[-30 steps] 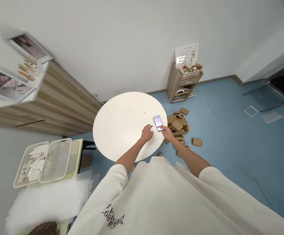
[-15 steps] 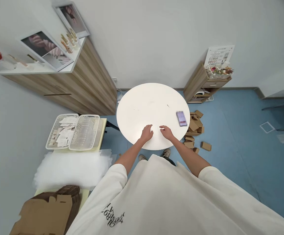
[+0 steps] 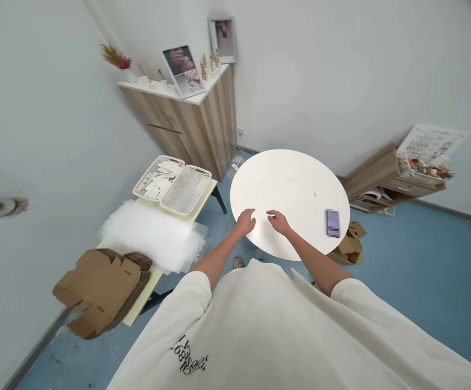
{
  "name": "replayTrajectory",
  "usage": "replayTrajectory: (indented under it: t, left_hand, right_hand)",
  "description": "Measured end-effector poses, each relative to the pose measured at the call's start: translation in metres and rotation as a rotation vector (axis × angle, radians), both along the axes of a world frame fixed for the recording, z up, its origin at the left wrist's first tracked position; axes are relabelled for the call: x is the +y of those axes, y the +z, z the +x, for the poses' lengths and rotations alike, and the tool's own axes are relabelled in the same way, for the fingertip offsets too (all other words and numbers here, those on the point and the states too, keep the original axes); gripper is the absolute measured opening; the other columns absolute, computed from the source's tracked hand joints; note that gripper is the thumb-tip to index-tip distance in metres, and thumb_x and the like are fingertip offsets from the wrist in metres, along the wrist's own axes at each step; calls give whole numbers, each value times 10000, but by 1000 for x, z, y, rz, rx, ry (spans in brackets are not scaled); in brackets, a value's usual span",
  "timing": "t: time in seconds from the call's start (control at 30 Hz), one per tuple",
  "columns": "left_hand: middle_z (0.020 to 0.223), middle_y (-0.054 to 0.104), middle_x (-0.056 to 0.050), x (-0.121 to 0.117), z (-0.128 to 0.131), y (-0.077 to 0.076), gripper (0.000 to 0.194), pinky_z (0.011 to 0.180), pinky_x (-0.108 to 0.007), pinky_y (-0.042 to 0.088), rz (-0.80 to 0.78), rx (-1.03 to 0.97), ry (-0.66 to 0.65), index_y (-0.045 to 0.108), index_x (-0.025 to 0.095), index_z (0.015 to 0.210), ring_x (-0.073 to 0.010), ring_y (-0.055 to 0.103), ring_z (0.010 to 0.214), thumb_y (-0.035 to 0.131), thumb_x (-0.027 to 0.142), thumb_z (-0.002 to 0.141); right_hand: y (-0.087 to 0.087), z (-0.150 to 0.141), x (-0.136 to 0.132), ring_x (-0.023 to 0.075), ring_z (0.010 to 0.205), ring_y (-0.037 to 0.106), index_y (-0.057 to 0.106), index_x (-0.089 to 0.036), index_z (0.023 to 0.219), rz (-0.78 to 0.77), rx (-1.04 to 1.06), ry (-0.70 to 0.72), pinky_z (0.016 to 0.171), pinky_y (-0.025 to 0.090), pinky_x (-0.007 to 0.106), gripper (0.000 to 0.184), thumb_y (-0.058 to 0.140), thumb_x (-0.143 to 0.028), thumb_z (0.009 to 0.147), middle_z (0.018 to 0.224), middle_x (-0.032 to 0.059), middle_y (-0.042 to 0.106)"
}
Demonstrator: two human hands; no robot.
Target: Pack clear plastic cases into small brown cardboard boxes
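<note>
Both my hands are over the near left part of a round white table (image 3: 286,168). My left hand (image 3: 245,222) is open, its fingers loosely bent and pointing forward, with nothing in it. A short gap to its right, my right hand (image 3: 279,221) is also open and empty, fingertips turned toward the left hand. Whether the fingertips touch the tabletop I cannot tell. Farther right on the table lies a purple rectangular thing (image 3: 333,223), blurred into blocks. A small dark mark (image 3: 315,194) shows on the tabletop.
Left of me, a side table (image 3: 140,298) bears white baskets (image 3: 185,189), a stack of translucent sheets (image 3: 150,233) and flattened cardboard boxes (image 3: 101,287). A wooden cabinet (image 3: 215,124) stands behind. Cardboard boxes (image 3: 351,246) lie on the floor at right, near a low shelf (image 3: 381,173).
My view has turned left, so the table appears farther right and more of the side table shows. My hands now sit nearer the table's left edge, still open and empty.
</note>
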State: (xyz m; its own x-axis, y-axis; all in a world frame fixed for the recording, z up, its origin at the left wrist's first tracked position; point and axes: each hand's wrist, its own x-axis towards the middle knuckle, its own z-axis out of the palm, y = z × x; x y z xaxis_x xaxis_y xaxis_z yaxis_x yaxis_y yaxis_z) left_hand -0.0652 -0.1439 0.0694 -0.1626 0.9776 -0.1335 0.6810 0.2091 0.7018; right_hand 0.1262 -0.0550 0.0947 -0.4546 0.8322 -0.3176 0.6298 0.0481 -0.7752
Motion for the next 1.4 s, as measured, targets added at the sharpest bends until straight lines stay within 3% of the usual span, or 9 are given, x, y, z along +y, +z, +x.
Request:
replayTrajectory:
  t: [0.17,0.43,0.6,0.8,0.97,1.17,1.4]
  left_hand:
    - [1523,479,-124,-27,-12,7,487,1179,-444,361,-28,-2,127,473,173,1450,-272,420,1434,408,255,975]
    - [1530,486,-110,-74,-21,11,475,1141,-454,399,-153,11,287,494,219,1440,-294,435,1424,414,317,982]
    - [1507,502,-117,-88,-45,9,462,1152,-469,378,-139,38,342,518,208,1415,-294,461,1399,418,295,972]
    - [1444,552,-123,-84,-98,5,449,1137,-441,405,-58,53,334,543,186,1384,-272,493,1363,434,245,952]
    - [1402,579,-109,-73,-166,4,436,1142,-443,406,14,102,302,567,197,1350,-264,505,1343,452,204,930]
    - [1416,567,-97,-61,-246,2,454,1124,-446,403,40,193,315,575,213,1351,-277,498,1332,450,162,917]
    - [1547,452,-130,-49,-292,-6,533,1186,-498,264,-38,255,205,511,201,1425,-301,352,1465,460,120,901]
  right_hand:
    - [-1,-25,2,183,1080,656,668,-244,1242,31,27,148,995,524,345,348,516,-254,930,1338,54,648]
    - [-21,-60,-5,189,1069,665,679,-240,1217,13,70,327,1025,507,361,331,509,-241,934,1325,57,656]
    - [-25,-96,-13,192,1077,665,683,-242,1210,17,108,397,1031,506,372,334,507,-222,927,1309,56,665]
    - [-21,-156,-11,189,1028,678,702,-251,1183,61,112,401,1001,524,363,323,536,-214,908,1262,52,688]
    - [-18,-222,-6,177,1001,679,703,-252,1176,99,78,383,976,530,340,315,550,-234,902,1251,43,689]
    - [-7,-311,1,205,1044,646,695,-252,1193,270,-58,426,1005,480,365,307,572,-268,913,1243,48,685]
    - [-6,-384,5,320,1196,519,720,-246,1101,447,-269,486,1029,343,484,222,602,-276,915,1252,78,686]
